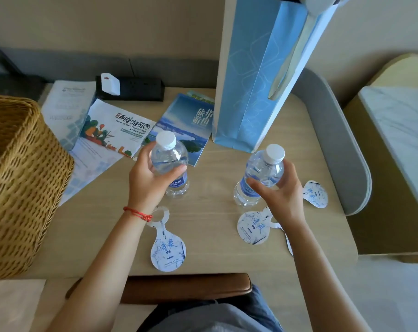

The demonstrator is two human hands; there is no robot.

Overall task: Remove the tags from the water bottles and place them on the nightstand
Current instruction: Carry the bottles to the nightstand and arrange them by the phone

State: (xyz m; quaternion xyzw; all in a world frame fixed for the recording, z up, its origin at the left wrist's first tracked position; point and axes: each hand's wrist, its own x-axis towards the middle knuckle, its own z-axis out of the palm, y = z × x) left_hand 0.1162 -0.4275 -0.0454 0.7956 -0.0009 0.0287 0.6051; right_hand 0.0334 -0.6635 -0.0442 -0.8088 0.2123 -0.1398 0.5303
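Both bottles held, tags already off and lying on the table.

The left hand (147,178) was curled around the upper part of one clear plastic water bottle with a white cap (171,161), and the right hand (278,192) gripped a second clear bottle of the same kind (260,173); both bottles stood on the light wooden table (215,255). Neither neck carried a tag. Three blue-and-white paper tags lay flat: one near the left wrist (167,245), one beside the right wrist (252,227), one further right (317,194). The removal seemed finished; it remained only to set the bottles in their final place.
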